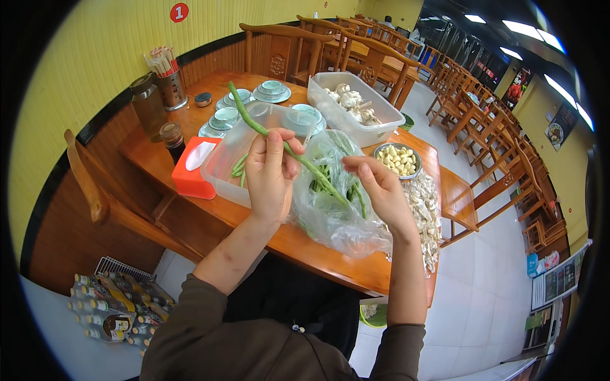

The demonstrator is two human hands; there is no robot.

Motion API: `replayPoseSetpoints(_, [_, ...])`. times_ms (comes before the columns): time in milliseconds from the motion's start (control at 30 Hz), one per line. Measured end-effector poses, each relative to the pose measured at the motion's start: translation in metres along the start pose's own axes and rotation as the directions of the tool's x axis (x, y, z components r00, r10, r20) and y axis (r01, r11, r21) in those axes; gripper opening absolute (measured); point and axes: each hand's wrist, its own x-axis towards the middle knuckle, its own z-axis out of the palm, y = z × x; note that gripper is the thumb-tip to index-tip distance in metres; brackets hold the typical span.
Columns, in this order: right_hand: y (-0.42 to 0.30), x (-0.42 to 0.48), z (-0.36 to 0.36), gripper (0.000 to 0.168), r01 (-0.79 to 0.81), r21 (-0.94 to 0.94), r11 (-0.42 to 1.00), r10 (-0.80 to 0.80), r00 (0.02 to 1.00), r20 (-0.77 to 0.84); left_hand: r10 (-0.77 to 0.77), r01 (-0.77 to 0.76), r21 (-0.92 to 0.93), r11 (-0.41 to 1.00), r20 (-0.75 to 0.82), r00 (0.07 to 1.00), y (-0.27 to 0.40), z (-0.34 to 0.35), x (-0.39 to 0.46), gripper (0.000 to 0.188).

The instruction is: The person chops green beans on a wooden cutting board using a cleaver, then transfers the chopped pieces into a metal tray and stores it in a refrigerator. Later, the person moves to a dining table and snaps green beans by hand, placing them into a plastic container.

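My left hand (pixel 269 183) is raised over the table, pinching a long green bean (pixel 249 118) between thumb and fingers. The bean slants from upper left to lower right. To its right my right hand (pixel 388 193) hovers with thumb and fingers apart, fingertips slightly blurred, and I see nothing in it. Beneath both hands lies a clear plastic bag (pixel 350 238) with more green beans (pixel 356 197) inside. Partly behind my left hand is a translucent plastic box (pixel 221 183), holding a few green beans (pixel 238 167).
A plastic bin (pixel 329 124) of garlic bulbs (pixel 350 99) and a metal bowl (pixel 417 166) of peeled cloves (pixel 395 159) stand right. Garlic skins (pixel 421 214) cover the table's right edge. Left are an orange tissue box (pixel 190 178), sauce jar (pixel 172 140) and chopstick holder (pixel 172 90); dishes (pixel 271 90) sit behind.
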Motion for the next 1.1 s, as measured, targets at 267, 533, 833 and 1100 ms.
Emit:
replayPoseSetpoints(267, [-0.018, -0.005, 0.026, 0.044, -0.404, 0.293, 0.866, 0.434, 0.900, -0.042, 0.031, -0.039, 0.093, 0.995, 0.090, 0.995, -0.017, 0.017, -0.016, 0.023])
replayPoseSetpoints(533, [-0.029, 0.006, -0.021, 0.055, -0.417, 0.334, 0.845, 0.412, 0.907, 0.090, 0.047, -0.558, 0.595, 0.578, 0.658, 0.751, 0.015, 0.024, -0.020, 0.031])
replayPoseSetpoints(833, [-0.055, 0.032, 0.029, 0.030, 0.055, -0.288, 0.956, -0.045, 0.998, 0.042, 0.185, -0.687, 0.690, 0.225, 0.662, 0.726, 0.018, -0.001, 0.025, 0.023])
replayPoseSetpoints(1100, [-0.051, 0.107, 0.095, 0.027, 0.252, -0.210, 0.945, -0.264, 0.964, -0.032, 0.012, -0.036, 0.727, 0.686, 0.039, 0.999, 0.050, -0.058, 0.078, 0.025])
